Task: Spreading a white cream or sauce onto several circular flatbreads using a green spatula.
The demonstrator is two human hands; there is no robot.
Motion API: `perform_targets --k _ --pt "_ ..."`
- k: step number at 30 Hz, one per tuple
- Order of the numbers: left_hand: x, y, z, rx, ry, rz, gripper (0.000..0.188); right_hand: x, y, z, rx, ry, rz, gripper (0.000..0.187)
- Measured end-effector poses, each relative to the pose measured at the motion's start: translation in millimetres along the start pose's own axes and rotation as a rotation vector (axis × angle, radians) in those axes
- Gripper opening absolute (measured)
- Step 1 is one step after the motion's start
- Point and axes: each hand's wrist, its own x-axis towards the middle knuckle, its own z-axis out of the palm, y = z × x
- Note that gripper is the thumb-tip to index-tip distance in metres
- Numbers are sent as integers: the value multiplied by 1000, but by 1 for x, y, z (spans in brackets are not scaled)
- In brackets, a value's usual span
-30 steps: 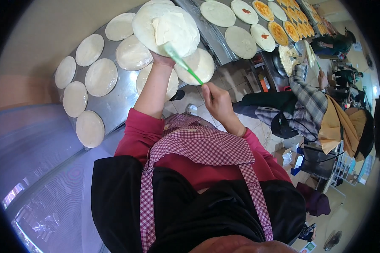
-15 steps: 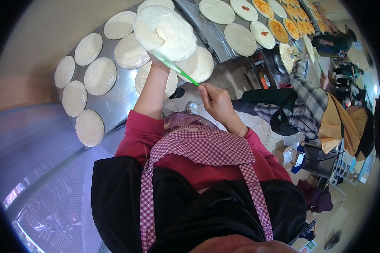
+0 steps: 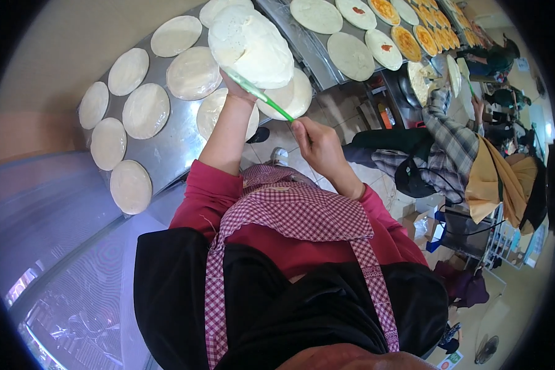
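A round flatbread base [image 3: 251, 46] coated with a thick white spread rests on my left hand [image 3: 239, 88], held up over the metal table. Most of that hand's fingers are hidden beneath the base. My right hand [image 3: 319, 145] is closed around the green handle of a spatula [image 3: 276, 106]. The spatula's pale blade lies against the near edge of the base, close to my left hand. Below and around it, several plain dough rounds [image 3: 146, 111] lie on the metal table [image 3: 166, 145].
To the right, a second metal table [image 3: 327, 73] carries dough rounds, some with red or orange topping [image 3: 406, 43]. A person [image 3: 475, 154] in a plaid sleeve works there beside a large bowl [image 3: 418, 83]. A cardboard box [image 3: 416, 225] sits on the tiled floor.
My left hand has carried the coated base a little to the right. The ridge in the white spread looks flatter. The spatula blade has shifted slightly right and down along the near edge.
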Motion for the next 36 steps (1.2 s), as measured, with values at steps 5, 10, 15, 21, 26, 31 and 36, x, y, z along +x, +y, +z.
perform_targets --k 5,10,15,21,26,31,36 --pt "0 -8 15 179 184 75 61 20 20 -9 -7 156 111 26" --pt "-3 -2 -1 -71 20 -77 59 9 12 1 -65 84 14 23" --pt "-10 -2 -7 50 43 -35 58 5 6 -3 4 -21 -74 24" --pt "-9 -3 6 -92 22 -41 58 31 23 -1 -23 192 126 23" --pt "-13 1 -8 -8 23 -67 61 13 0 7 -54 88 -70 23" --pt "-9 -2 3 33 16 3 61 23 9 -9 -24 118 27 24" --pt "-9 -13 12 -135 -33 -75 62 42 19 -8 -26 230 184 24"
